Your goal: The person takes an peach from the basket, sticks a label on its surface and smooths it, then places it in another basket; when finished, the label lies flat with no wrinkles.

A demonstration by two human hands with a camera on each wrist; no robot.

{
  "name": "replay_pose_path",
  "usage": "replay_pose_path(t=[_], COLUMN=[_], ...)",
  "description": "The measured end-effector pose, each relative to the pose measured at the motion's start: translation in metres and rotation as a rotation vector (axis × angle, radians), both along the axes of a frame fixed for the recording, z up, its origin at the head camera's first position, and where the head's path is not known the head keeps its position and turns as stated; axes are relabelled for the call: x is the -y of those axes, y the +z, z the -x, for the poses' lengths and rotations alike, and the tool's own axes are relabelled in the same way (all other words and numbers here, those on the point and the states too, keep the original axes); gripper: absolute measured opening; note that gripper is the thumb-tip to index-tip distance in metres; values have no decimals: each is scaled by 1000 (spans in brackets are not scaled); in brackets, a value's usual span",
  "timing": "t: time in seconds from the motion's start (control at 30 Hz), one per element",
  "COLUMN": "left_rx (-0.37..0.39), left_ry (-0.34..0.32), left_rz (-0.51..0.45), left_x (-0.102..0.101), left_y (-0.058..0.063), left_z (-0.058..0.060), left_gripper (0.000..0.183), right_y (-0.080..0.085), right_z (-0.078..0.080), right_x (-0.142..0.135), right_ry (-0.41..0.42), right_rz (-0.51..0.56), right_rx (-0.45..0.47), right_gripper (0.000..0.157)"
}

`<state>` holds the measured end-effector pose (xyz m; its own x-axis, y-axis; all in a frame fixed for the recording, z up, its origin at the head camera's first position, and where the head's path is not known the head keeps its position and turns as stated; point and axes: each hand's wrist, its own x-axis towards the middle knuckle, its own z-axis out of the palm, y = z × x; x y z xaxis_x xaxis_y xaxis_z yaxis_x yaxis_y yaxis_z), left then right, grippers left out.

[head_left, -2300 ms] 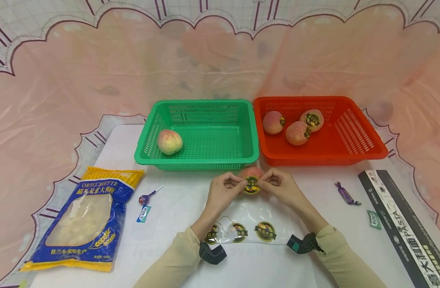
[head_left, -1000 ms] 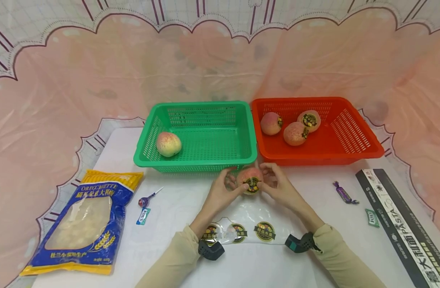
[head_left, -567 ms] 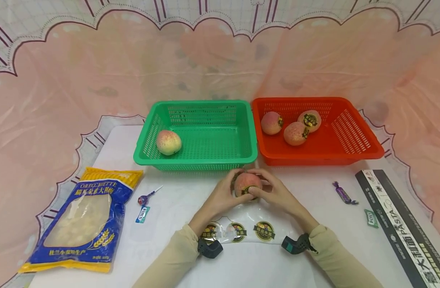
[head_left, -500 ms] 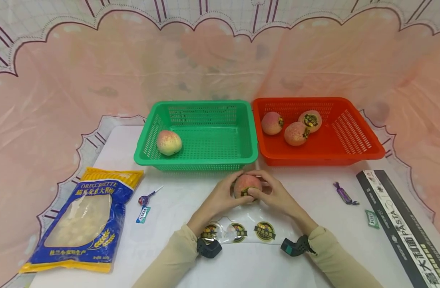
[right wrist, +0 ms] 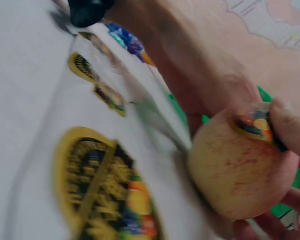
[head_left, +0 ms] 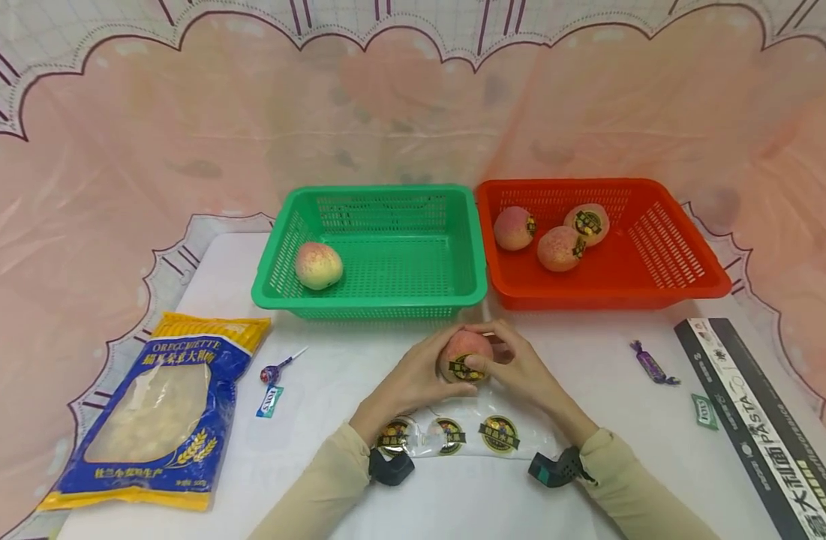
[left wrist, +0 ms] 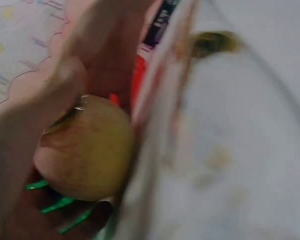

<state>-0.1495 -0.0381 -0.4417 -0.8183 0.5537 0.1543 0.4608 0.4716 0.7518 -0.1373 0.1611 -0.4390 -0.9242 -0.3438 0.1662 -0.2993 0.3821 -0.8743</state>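
A pink and yellow peach [head_left: 465, 346] is between both hands over the front of the table, just this side of the green basket. On its near face is a round black and gold sticker [right wrist: 254, 124]. My left hand [head_left: 416, 379] curls round the peach's left side, its thumb lying below the sticker. From the other side my right hand [head_left: 527, 371] grips the peach, fingers behind it and thumb on the sticker's edge. Below the hands lies a clear sheet [head_left: 467, 442] with several more stickers [head_left: 498, 433]. The left wrist view is blurred around the peach [left wrist: 90, 155].
A green basket [head_left: 379, 303] holds one plain peach [head_left: 319, 265]; the red basket [head_left: 615, 294] holds three stickered peaches [head_left: 561, 249]. At the left are a pasta bag [head_left: 149, 412], a lollipop [head_left: 272, 373] and a small packet [head_left: 269, 402]. A wrapped candy [head_left: 652, 364], green packet [head_left: 704, 412] and long pasta box [head_left: 757, 420] lie right.
Both hands pinched the sticker at the peach's front at first; their fingers then moved round the peach, which came slightly nearer. My left thumb has slid down off the sticker.
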Motion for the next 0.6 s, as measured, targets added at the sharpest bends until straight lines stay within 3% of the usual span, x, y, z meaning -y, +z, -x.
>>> replay_pose_path(t=[0.13,0.3,0.47,0.6], left_rx=[39,-3,-28,72], left_ry=[12,30,26,-7], left_rz=[0,14,50,-8], left_x=[1,1,-1,5], left_y=[2,4,4,-3], left_z=[1,0,-1,3], left_gripper=[76,71,73,78], right_y=[1,3,14,22], right_z=[3,6,1,-3], right_x=[-7,-16,-17,-16], right_ry=[71,215,268,288], right_rz=[-15,-55,-124,-169], right_rx=[72,107,24,-55], right_gripper=[50,63,68,62])
